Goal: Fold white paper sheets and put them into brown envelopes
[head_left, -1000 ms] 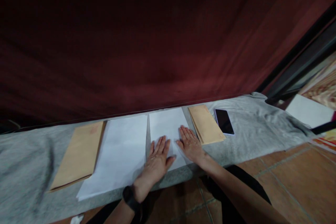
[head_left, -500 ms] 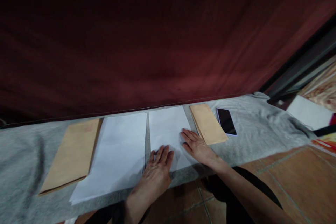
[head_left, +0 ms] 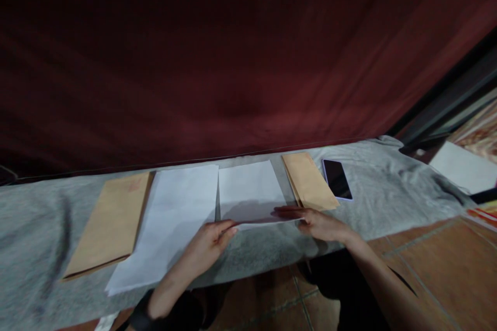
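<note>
A white sheet of paper (head_left: 252,186) lies in front of me with its near edge lifted off the grey cloth. My left hand (head_left: 215,240) pinches the left corner of that edge between thumb and fingers. At the right end of the same edge, my right hand (head_left: 310,221) grips the paper, fingers behind it and thumb nearer me. The far part of the sheet stays flat. Left of it rests a stack of white paper (head_left: 176,217). Brown envelopes (head_left: 310,181) lie just beyond my right hand.
Larger brown envelopes (head_left: 111,222) sit at the left on the grey cloth (head_left: 388,186). A phone (head_left: 337,179) with a dark screen lies at the right. A dark red curtain (head_left: 240,88) hangs behind the narrow surface. Tiled floor (head_left: 438,264) shows below.
Both hands lay flat on the sheet before. Now they hold its near edge, which has come up and away from me. My left hand has shifted slightly left.
</note>
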Demonstrator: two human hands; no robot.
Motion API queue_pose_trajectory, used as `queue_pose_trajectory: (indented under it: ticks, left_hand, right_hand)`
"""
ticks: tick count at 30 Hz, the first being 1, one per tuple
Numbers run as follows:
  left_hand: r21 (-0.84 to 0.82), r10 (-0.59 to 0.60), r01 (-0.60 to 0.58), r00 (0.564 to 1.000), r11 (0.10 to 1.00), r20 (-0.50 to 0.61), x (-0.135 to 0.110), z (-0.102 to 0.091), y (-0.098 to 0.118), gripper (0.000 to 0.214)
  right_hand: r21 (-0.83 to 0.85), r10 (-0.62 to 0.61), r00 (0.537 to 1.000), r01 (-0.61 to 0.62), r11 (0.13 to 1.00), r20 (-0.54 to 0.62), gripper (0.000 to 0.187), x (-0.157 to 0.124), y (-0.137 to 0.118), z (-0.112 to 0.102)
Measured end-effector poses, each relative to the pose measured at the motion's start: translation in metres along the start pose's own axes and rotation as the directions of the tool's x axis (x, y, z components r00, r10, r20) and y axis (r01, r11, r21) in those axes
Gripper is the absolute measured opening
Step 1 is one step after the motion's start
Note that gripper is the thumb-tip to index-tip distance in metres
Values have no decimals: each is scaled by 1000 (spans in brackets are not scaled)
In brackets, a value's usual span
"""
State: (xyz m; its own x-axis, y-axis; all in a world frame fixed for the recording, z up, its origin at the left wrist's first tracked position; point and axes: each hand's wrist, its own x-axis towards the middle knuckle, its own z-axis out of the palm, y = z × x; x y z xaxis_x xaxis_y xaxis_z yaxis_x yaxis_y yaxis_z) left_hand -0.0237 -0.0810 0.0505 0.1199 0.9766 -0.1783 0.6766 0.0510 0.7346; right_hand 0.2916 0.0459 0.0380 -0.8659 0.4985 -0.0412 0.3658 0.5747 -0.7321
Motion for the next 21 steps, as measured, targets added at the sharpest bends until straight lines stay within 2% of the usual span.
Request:
queue_pose_trajectory:
  ticks: [3,5,7,10,12,15,19,21]
  left_hand:
    - [-157,-13,34,991,987,132,-3,-7,-3,38]
    - [-211,-5,37,989,977,148,-4,-11,-6,38]
    - [-211,0,25,993,977,114,-5,-14,-8,39]
    - [-202,-22,37,997,979,74,-3,-13,-11,32]
    - [-230,-85,91,996,969,37,2,-10,-13,31]
    - [-323,-184,161,982,933,-43,13,-6,-18,35]
    - [-490,-206,101,964,866,-167,29,-4,-23,44]
    - [-468,-219,79,942,880,-252,36,-4,-24,43]
  right_hand:
    - [24,14,999,-13,1000,-37,37,-1,-4,1]
    - [45,90,992,-86,995,-90,28,1,-2,6]
    - [50,214,967,-209,977,-139,30,4,3,11]
    - [6,369,902,-377,926,-222,41,11,10,18]
    - [-6,384,876,-403,915,-293,39,19,13,22]
    - [25,349,855,-368,929,-384,25,33,15,27]
    - [-15,365,807,-419,908,-465,18,51,17,31]
    - [-85,373,786,-470,879,-493,17,58,18,33]
